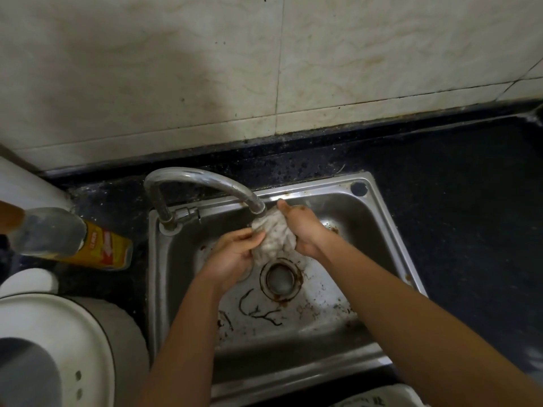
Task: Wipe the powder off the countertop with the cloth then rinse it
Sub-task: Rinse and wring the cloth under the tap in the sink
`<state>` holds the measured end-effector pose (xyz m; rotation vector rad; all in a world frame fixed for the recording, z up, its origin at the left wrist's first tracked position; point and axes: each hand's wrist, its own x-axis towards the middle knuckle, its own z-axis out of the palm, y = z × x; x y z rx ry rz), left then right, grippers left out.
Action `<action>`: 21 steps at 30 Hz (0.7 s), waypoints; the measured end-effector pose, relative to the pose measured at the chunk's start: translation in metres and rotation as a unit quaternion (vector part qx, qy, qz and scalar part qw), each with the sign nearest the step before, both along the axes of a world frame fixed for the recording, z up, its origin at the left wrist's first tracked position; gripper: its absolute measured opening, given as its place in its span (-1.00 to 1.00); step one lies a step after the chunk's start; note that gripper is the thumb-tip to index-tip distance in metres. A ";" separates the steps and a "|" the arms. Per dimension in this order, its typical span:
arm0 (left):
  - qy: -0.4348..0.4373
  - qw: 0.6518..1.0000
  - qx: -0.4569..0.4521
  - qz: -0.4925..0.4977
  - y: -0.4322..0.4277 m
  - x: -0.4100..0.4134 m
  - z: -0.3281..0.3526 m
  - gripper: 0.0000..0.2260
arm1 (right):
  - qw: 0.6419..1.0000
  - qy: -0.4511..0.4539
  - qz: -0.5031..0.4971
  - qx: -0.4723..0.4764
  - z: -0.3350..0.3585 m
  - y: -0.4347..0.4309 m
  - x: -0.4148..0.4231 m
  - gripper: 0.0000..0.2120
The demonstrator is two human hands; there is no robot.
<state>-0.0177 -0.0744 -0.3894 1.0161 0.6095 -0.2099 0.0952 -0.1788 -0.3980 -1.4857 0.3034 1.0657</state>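
A: Where is the cloth [273, 236]?

B: Over the steel sink [158, 289], bunched into a pale, crumpled wad directly beneath the spout of the curved faucet [205, 186]. Its top touches the spout's mouth, or sits just under it. Its lower end hangs just above the drain [280, 279].

A: Who holds it?

B: Both hands. The left hand [235, 257] takes the wad's left side, fingers curled into the fabric. The right hand [302, 227] wraps the right side, fingers closed round the cloth and the thumb stretched out toward the far rim.

A: Is water running?

B: I cannot tell; no clear stream shows between spout and cloth.

A: And the basin itself?

B: Dark stringy scraps and brown specks lie on its floor, near the drain and toward the near wall. A rusty ring edges the drain.

A: What surrounds the sink?

B: A dark speckled countertop [455, 215] runs along the right and far sides, up to a beige tiled wall [176, 69]. On the left, a clear bottle [73, 236] with a yellow label stands close beside the sink's rim. Nearer, at the left edge, sits a white round appliance [73, 342] with a grey panel on its lid.

A: Any powder on the counter?

B: The surface is too dark and speckled to judge.
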 end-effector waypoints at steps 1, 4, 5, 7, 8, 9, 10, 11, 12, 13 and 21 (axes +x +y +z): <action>0.020 0.999 0.041 -0.003 0.000 0.002 0.000 -0.76 | 0.998 0.038 -0.027 0.047 0.002 -0.001 0.001 -0.63; 0.051 0.993 0.091 0.047 -0.002 0.014 0.000 -0.76 | 0.989 0.090 -0.009 0.115 0.007 -0.007 -0.001 -0.65; 0.057 0.990 0.115 0.061 -0.003 0.018 0.000 -0.77 | 0.988 0.092 0.029 0.124 0.009 -0.011 -0.002 -0.65; 0.062 0.983 0.159 0.070 -0.004 0.025 0.000 -0.81 | 0.984 0.069 0.111 0.122 0.009 -0.017 -0.002 -0.62; 0.064 0.981 0.167 0.075 -0.004 0.027 0.000 -0.83 | 0.983 0.053 0.139 0.109 0.007 -0.019 -0.002 -0.60; 0.071 0.980 0.169 0.081 -0.004 0.029 0.001 -0.84 | 0.983 0.039 0.154 0.092 0.005 -0.020 -0.002 -0.58; 0.085 0.977 0.173 0.089 -0.004 0.031 0.001 -0.84 | 0.984 0.028 0.162 0.074 0.003 -0.020 -0.001 -0.57; 0.104 0.975 0.172 0.099 -0.004 0.032 0.000 -0.83 | 0.984 0.011 0.169 0.053 0.002 -0.019 -0.002 -0.57; 0.124 0.972 0.171 0.107 -0.004 0.033 -0.001 -0.81 | 0.984 -0.008 0.177 0.034 0.001 -0.017 -0.003 -0.57; 0.140 0.970 0.163 0.110 -0.003 0.033 -0.002 -0.78 | 0.983 -0.028 0.180 0.010 0.003 -0.015 -0.005 -0.57; 0.086 0.983 0.102 0.123 -0.009 0.024 -0.009 -0.83 | 0.981 -0.095 0.109 -0.127 0.007 0.008 -0.013 -0.52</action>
